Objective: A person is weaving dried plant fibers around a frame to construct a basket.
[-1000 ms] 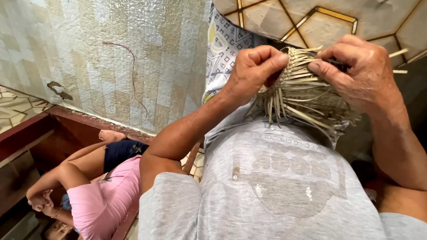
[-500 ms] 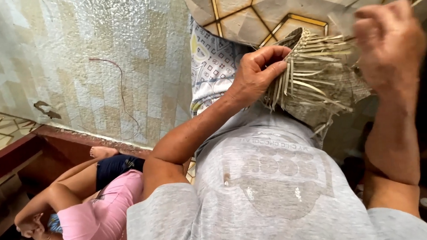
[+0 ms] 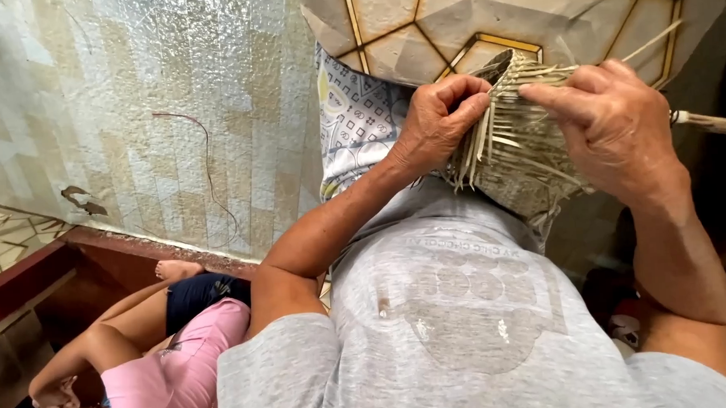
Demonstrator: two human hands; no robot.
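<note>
Left hand (image 3: 440,119): closed in a pinch on the near edge of the half-woven basket of pale dried straw strips (image 3: 519,148), thumb and fingers clamped on several loose strip ends. Right hand (image 3: 616,129): fingers narrow, forefinger and thumb nipping strip ends at the basket's top edge, palm draped over its right side. Basket held up in front of the chest, between both hands, at 1 o'clock in the view, touching both; unwoven ends fanning downward and toward 3 o'clock. Pale thin stick (image 3: 719,124) projecting from behind the right wrist toward 3 o'clock. Grey printed T-shirt (image 3: 460,315) filling the lower centre. Blue-and-white patterned cloth (image 3: 357,121) hanging just behind the left wrist. Beige tiled floor with gold lines (image 3: 419,19) at 12 o'clock, textured pale tiled wall (image 3: 127,117) at 10 o'clock. Second person in pink top (image 3: 173,379) lying at 7 o'clock, well apart from the basket, hands clear of the work.
</note>
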